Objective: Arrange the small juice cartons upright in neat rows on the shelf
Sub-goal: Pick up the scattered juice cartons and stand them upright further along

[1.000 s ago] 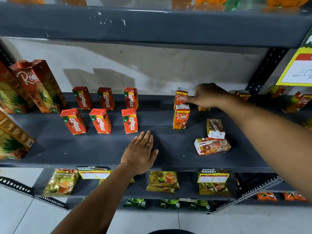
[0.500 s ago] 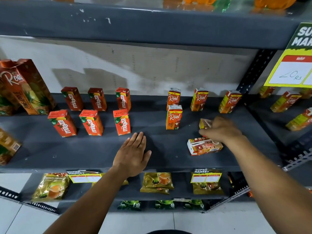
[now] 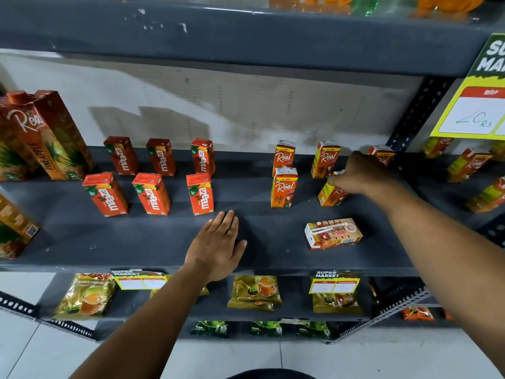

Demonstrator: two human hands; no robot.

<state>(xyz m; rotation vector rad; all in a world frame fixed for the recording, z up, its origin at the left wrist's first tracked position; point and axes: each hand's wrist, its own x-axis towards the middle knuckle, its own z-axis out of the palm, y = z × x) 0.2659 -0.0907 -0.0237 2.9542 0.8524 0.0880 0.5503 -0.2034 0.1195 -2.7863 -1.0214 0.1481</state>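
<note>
My right hand (image 3: 363, 175) grips the top of a small Real juice carton (image 3: 329, 196), which stands slightly tilted in the front row on the grey shelf (image 3: 136, 242). Beside it a Real carton (image 3: 283, 188) stands upright. Three more Real cartons stand behind, at the back left (image 3: 284, 157), the back middle (image 3: 325, 160) and the back right (image 3: 382, 155). One carton (image 3: 333, 233) lies flat near the shelf's front. Several red Maaza cartons (image 3: 153, 192) stand in two rows on the left. My left hand (image 3: 218, 247) rests flat on the shelf, fingers apart.
Tall Real pineapple cartons (image 3: 46, 132) stand at the far left. A yellow price sign (image 3: 475, 105) hangs at the upper right, with more cartons (image 3: 470, 165) on the adjoining shelf. Tea packets (image 3: 254, 292) lie on the lower shelf. Another shelf board runs overhead.
My right hand picked up one of the two lying cartons and stood it in the front row next to the upright Real carton. My left hand stayed put.
</note>
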